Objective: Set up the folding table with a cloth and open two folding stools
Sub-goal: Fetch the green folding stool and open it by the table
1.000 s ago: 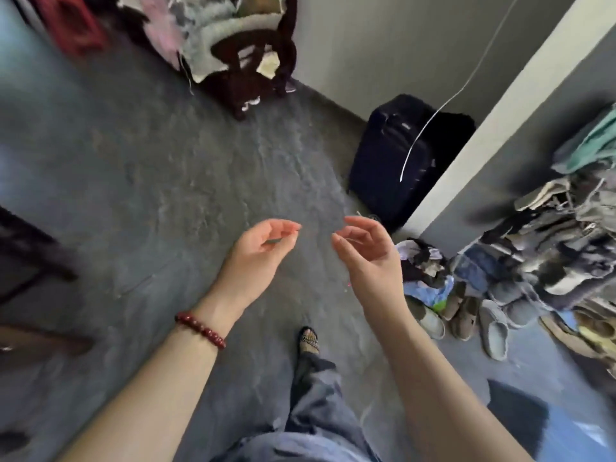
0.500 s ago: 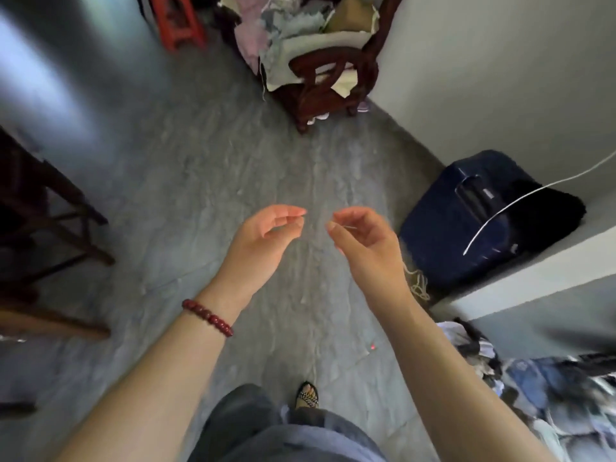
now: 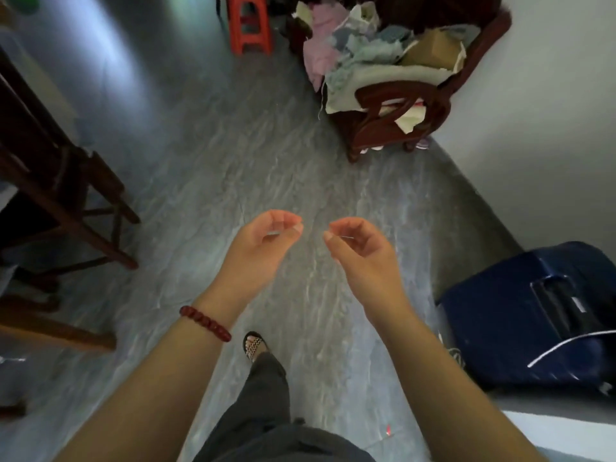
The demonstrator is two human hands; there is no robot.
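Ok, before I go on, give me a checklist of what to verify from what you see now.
1. Hands free: left hand and right hand curled, a faint line in each, maybe thread: cannot tell.
2. Grey stone-patterned floor ahead passable: ok.
3. Folding table in view: not ok.
4. Cloth: heap of pale fabrics on the dark wooden armchair; tablecloth among them: cannot tell.
5. Folding stools: only a red plastic stool shows, seemingly rigid: not ok.
6. Navy blue suitcase lies right of the path: ok.
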